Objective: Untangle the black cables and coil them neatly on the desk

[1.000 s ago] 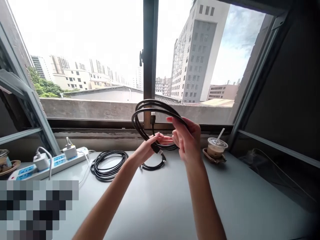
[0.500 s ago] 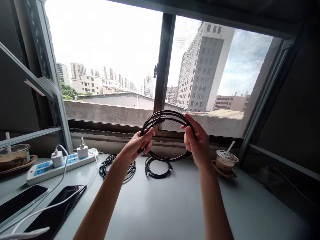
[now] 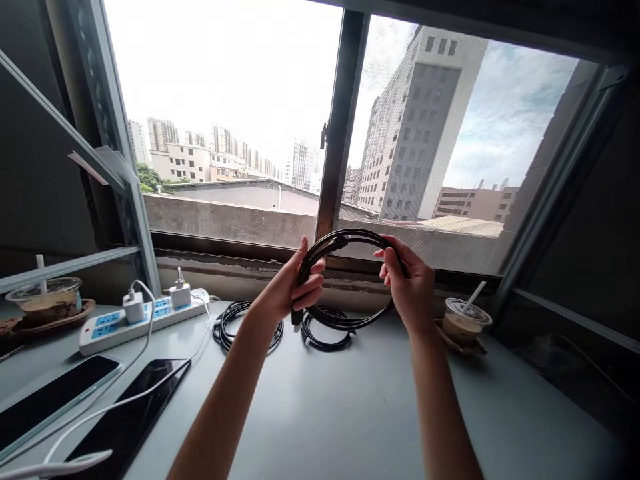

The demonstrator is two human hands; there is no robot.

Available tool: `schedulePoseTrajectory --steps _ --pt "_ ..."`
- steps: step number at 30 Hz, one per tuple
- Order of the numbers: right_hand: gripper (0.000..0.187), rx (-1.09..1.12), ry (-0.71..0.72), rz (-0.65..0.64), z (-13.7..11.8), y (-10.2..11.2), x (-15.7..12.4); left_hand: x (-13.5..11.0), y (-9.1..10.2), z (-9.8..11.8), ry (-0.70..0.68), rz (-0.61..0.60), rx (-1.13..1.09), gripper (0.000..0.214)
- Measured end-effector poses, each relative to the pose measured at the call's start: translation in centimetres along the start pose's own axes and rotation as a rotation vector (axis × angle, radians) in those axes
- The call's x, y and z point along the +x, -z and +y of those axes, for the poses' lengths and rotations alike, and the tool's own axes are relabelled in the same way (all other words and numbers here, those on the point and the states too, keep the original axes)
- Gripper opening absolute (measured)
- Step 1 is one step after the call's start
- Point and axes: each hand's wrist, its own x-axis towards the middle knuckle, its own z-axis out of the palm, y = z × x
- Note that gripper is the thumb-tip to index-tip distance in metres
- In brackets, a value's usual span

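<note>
A black coiled cable is held up above the desk between both hands. My left hand grips the left side of the loop, its thumb pointing up and its fingers around the strands; a connector end pokes out below it. Closed on the loop's right side is my right hand, with the thumb pressed toward the fingers. Another connector end lies along the top of the coil. Behind the hands, two more black coils rest on the desk: a larger one, partly covered by my left forearm, and a smaller one.
A white power strip with two plugged-in chargers lies at the left. Two dark-screened phones and white charging cables are nearer. Cups with straws stand left and right. A window and metal frame rise behind the desk.
The left fingers have shifted on the coil, thumb now raised. The coil's upper strands are bunched closer together. The whole view has shifted slightly, moving the scene rightward.
</note>
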Motion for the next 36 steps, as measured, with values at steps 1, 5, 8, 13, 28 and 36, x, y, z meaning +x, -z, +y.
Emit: schedulePoseTrajectory --steps 1,5,8,13,28,36 --pt "0.031 -0.03 0.019 0.001 0.1 0.0 0.0 0.0 -0.1 0.0 0.01 -0.007 -0.011 0.058" --pt "0.027 -0.191 0.148 0.002 0.2 0.1 0.1 0.0 -0.2 -0.1 0.058 -0.013 -0.046 0.054" --pt "0.026 -0.238 0.21 -0.048 0.1 0.3 0.1 -0.2 0.0 -0.1 0.074 -0.066 -0.087 0.045" --pt "0.023 -0.14 0.133 -0.205 0.1 0.8 0.2 -0.5 0.5 0.2 0.088 -0.209 -0.188 0.029" --pt "0.02 -0.182 0.155 -0.2 -1.9 0.0 -0.8 -0.2 -2.2 0.0 0.079 0.129 0.225 0.048" --pt "0.021 -0.375 0.238 -0.268 -1.5 0.4 -0.7 0.9 -1.3 -1.7 0.211 0.034 0.116 0.047"
